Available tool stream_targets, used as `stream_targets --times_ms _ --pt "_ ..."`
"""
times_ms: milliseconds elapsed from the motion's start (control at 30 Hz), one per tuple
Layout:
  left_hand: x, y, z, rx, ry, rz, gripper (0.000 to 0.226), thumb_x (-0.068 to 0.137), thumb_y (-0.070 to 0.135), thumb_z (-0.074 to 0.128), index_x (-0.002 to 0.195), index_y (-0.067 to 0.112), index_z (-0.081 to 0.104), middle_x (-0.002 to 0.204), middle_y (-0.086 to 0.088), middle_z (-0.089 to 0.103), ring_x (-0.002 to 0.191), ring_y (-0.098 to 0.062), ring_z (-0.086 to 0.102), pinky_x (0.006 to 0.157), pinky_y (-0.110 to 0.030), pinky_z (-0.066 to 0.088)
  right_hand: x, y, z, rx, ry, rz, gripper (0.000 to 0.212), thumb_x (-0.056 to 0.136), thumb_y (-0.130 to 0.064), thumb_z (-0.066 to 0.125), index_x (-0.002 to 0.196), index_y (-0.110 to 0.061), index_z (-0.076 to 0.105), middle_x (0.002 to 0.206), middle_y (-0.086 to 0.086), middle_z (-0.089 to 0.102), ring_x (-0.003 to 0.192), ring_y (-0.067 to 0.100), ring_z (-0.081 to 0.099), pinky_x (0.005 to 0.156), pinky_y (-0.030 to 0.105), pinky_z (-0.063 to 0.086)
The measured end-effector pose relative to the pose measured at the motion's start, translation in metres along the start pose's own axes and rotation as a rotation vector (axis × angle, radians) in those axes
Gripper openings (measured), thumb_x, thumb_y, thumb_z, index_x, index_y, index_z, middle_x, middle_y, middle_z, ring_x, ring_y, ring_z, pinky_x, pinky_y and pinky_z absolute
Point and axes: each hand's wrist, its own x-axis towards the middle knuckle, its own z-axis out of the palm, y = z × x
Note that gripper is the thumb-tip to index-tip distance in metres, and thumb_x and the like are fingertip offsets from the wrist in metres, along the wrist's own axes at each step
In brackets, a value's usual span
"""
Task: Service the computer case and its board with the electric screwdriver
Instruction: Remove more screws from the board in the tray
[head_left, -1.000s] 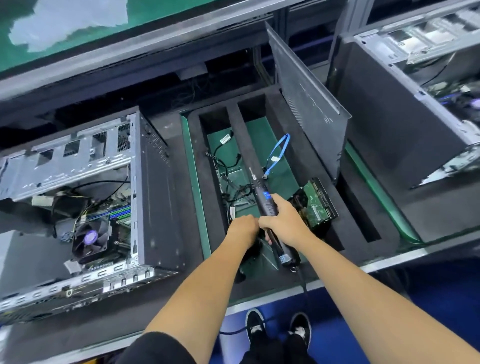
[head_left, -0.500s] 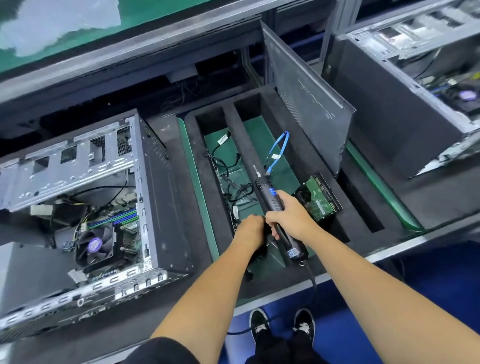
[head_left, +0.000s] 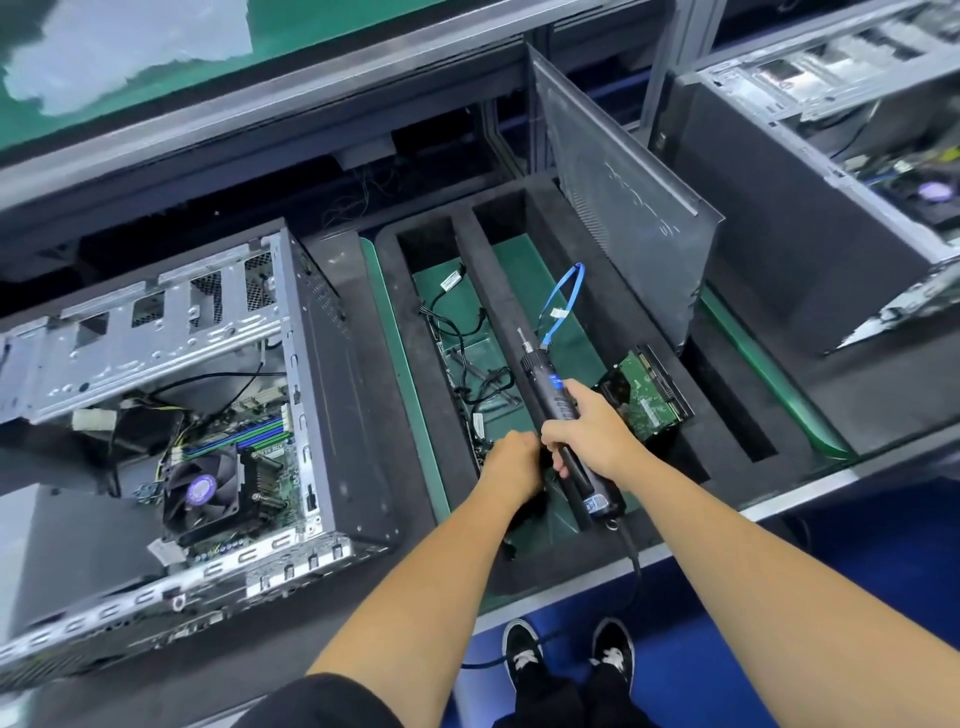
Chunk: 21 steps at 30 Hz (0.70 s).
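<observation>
Right hand (head_left: 589, 434) grip wraps electric screwdriver (head_left: 563, 421) over foam tray (head_left: 395, 332). Left hand (head_left: 514, 462) fisted, contents hidden. Computer case (head_left: 171, 415) open at left. Advice: carry bit clear of cables.

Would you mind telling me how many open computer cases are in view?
2: one computer case lies left of the foam tray; another case sits at the far right, partly cut off.
</observation>
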Motion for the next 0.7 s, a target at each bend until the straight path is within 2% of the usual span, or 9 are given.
stream_targets --times_ms 300,400,500,600,700 --pt "0.000 -0.001 0.001 -0.079 -0.015 -0.028 0.026 0.082 -0.004 0.044 0.094 0.006 0.065 0.098 -0.015 0.065 0.087 -0.032 0.062 0.080 -0.040 0.052 -0.001 0.000 0.003 -0.015 0.017 -0.007 0.033 0.076 0.000 0.062 0.105 -0.002 0.047 0.069 0.016 0.054 0.047 0.027 0.053 0.047 0.035 0.049" --pt "0.002 0.000 -0.002 -0.068 -0.026 -0.043 0.026 0.083 -0.003 0.045 0.099 0.003 0.064 0.102 -0.016 0.064 0.090 -0.033 0.062 0.080 -0.039 0.052 -0.001 0.000 0.002 -0.019 0.010 -0.010 0.031 0.075 -0.001 0.062 0.103 -0.004 0.047 0.068 0.014 0.054 0.046 0.026 0.053 0.047 0.034 0.050" --pt "0.005 0.000 -0.007 -0.023 -0.035 -0.087 0.021 0.085 0.003 0.049 0.101 0.003 0.063 0.103 -0.016 0.062 0.092 -0.032 0.061 0.075 -0.035 0.050 -0.001 0.000 0.001 -0.018 0.002 -0.009 0.033 0.074 -0.002 0.063 0.102 -0.004 0.047 0.067 0.014 0.054 0.046 0.026 0.054 0.047 0.035 0.050" --pt "0.009 0.000 -0.019 0.006 -0.017 -0.098 0.015 0.086 0.002 0.051 0.096 -0.001 0.062 0.099 -0.017 0.062 0.089 -0.032 0.062 0.067 -0.032 0.047 0.000 0.000 0.001 -0.012 -0.002 -0.003 0.035 0.073 -0.003 0.064 0.104 -0.004 0.049 0.065 0.012 0.057 0.047 0.027 0.054 0.048 0.036 0.050" --pt "0.011 -0.004 -0.031 0.030 0.015 -0.060 0.012 0.084 0.000 0.051 0.089 -0.003 0.061 0.096 -0.021 0.063 0.088 -0.035 0.061 0.066 -0.032 0.044 0.000 0.000 0.001 -0.016 0.000 -0.006 0.034 0.073 -0.004 0.064 0.104 -0.006 0.050 0.064 0.010 0.059 0.046 0.027 0.056 0.048 0.036 0.051"
